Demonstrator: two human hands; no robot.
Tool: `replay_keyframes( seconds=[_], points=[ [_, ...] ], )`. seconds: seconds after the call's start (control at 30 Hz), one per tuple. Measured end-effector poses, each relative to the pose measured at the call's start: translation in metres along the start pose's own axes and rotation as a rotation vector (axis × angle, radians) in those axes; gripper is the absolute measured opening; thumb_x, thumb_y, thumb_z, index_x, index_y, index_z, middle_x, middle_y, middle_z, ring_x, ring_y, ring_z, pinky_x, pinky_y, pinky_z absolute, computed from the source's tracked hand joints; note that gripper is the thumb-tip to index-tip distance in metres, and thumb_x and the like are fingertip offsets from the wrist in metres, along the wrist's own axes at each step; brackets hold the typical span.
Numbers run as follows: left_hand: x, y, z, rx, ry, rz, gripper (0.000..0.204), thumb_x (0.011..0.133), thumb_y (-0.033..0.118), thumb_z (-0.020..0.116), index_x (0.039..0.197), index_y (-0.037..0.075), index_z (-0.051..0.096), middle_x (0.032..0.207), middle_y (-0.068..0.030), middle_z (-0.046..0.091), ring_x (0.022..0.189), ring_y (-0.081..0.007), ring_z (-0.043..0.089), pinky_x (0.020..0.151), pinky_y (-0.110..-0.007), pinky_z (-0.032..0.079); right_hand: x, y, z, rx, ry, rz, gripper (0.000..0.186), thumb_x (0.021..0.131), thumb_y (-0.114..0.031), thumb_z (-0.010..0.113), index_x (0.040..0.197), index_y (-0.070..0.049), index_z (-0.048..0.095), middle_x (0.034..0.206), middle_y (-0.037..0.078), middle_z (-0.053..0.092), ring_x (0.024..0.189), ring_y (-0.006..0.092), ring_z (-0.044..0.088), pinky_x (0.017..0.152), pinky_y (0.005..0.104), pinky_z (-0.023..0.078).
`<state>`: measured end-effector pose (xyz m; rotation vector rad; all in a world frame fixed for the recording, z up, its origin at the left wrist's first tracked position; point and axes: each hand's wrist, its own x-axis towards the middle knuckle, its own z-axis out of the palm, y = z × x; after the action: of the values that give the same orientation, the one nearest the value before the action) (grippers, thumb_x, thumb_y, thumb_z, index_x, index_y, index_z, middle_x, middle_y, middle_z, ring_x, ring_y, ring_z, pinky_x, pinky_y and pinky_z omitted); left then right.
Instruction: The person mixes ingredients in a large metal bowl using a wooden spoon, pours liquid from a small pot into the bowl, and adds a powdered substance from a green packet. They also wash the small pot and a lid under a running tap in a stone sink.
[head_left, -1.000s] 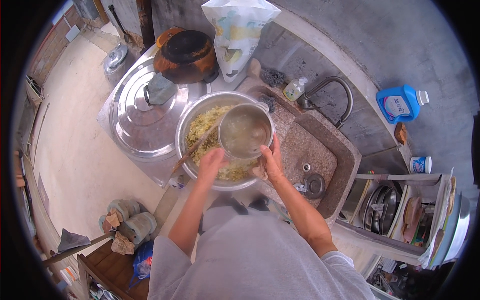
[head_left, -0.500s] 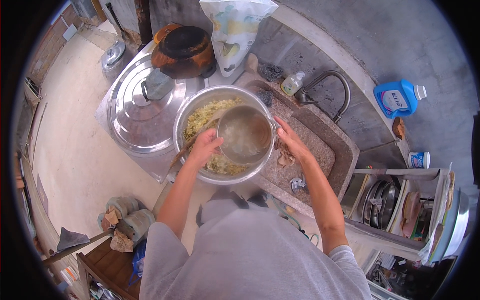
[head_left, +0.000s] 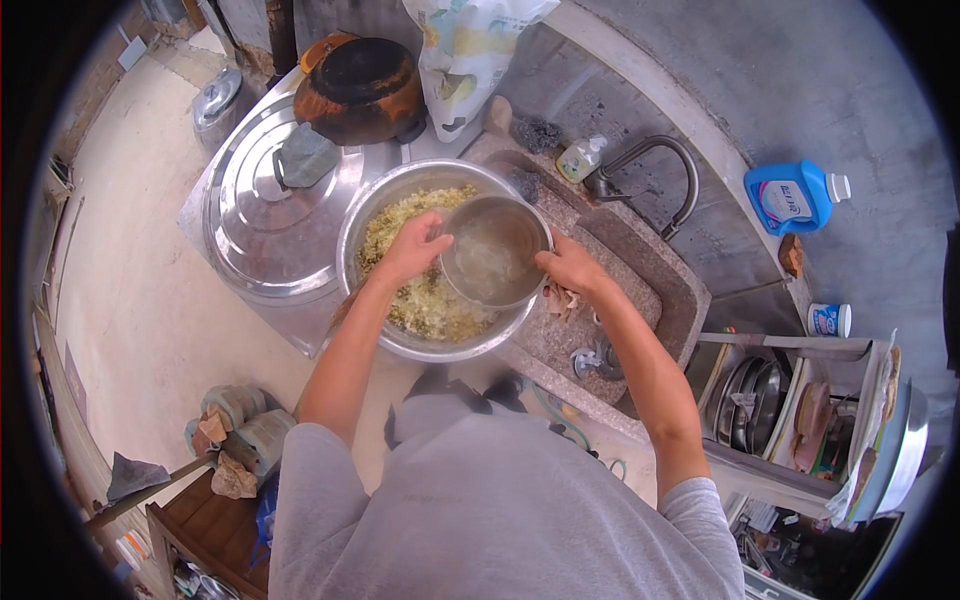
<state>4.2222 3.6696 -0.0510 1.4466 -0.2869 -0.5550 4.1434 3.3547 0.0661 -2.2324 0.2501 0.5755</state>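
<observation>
The large steel bowl, holding shredded yellow-green food, sits beside the stone sink. Above it, the small steel bowl appears to hold cloudy liquid. The left hand and right hand each keep a closed grip on its rim.

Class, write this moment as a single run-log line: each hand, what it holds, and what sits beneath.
left hand: grips small steel bowl rim | right hand: grips opposite rim | below: large steel bowl of shredded greens | right: stone sink
</observation>
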Motion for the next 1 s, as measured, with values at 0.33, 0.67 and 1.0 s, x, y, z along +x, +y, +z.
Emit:
replay_keyframes(
  seconds=[0.33,0.67,1.0],
  points=[
    [-0.002,-0.052,0.031,-0.114,0.199,-0.007,0.02,0.103,0.015,0.081,0.096,0.006,0.065,0.081,0.0038,0.062,0.074,-0.0051,0.055,0.067,-0.023,0.044,-0.012,-0.01,0.017,0.076,0.34,-0.042,0.077,0.095,-0.016,0.06,0.167,-0.001,0.037,0.101,0.026,0.078,0.071,0.0329,0.077,0.072,0.0454,0.062],
    [-0.019,-0.042,0.098,0.068,0.299,0.005,0.028,0.095,0.025,0.088,0.092,-0.001,0.076,0.074,-0.0038,0.07,0.069,-0.0098,0.06,0.063,-0.031,0.048,-0.018,-0.005,0.026,0.123,0.5,-0.005,0.085,0.093,-0.017,0.061,0.171,0.0,0.032,0.09,0.025,0.078,0.074,0.0339,0.079,0.075,0.0456,0.062],
    [-0.082,0.015,0.028,1.202,0.601,0.257,0.037,0.082,0.016,0.089,0.113,0.005,0.073,0.12,-0.0162,0.069,0.115,-0.0373,0.063,0.097,-0.05,0.05,-0.018,0.042,0.031,0.148,0.537,0.035,0.079,0.094,-0.019,0.063,0.168,-0.004,0.04,0.119,0.031,0.077,0.108,0.0404,0.078,0.099,0.0491,0.058]
  ],
)
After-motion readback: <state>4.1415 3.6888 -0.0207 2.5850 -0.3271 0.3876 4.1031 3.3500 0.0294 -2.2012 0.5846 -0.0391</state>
